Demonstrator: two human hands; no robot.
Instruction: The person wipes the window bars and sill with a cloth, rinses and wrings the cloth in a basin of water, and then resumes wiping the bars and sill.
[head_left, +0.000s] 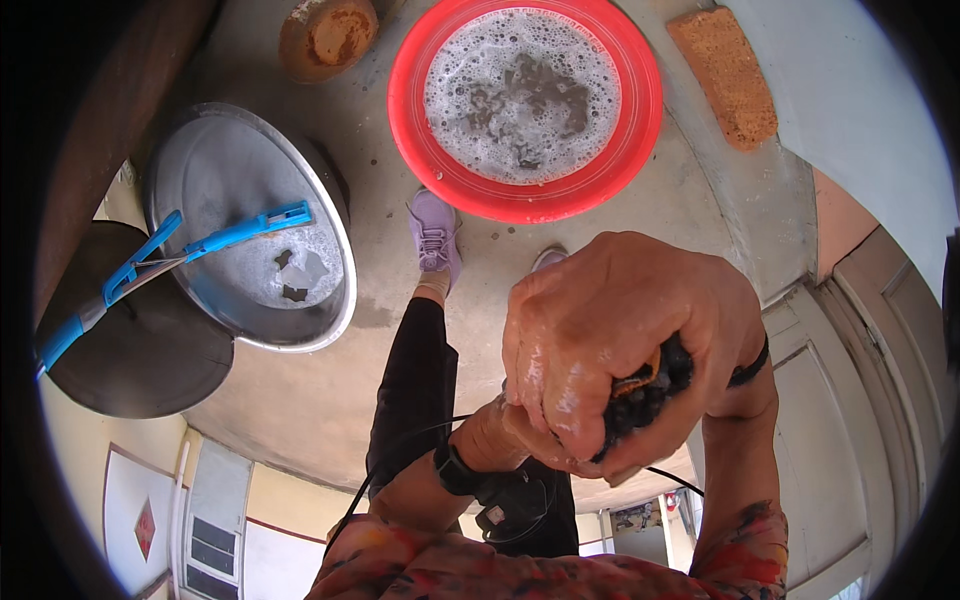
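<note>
Close to the camera, my right hand (600, 292) is wet and clenched around a bunched black item (634, 412) with a small orange part showing. It seems to be wet cloth, but most of it is hidden by my fingers. My left hand (536, 442), below and partly behind the right, also grips the bundle. Both wrists wear black bands. Beyond my hands, a red plastic basin (525, 202) on the floor holds grey, sudsy water (525, 97).
At left, a metal basin (217, 157) holds some foamy water. A blue-handled mop (225, 238) extends across it, beside a dark round surface (142, 367). A brick (724, 79) and a rusty bowl (330, 34) lie farther out. A panelled door (817, 420) stands at right.
</note>
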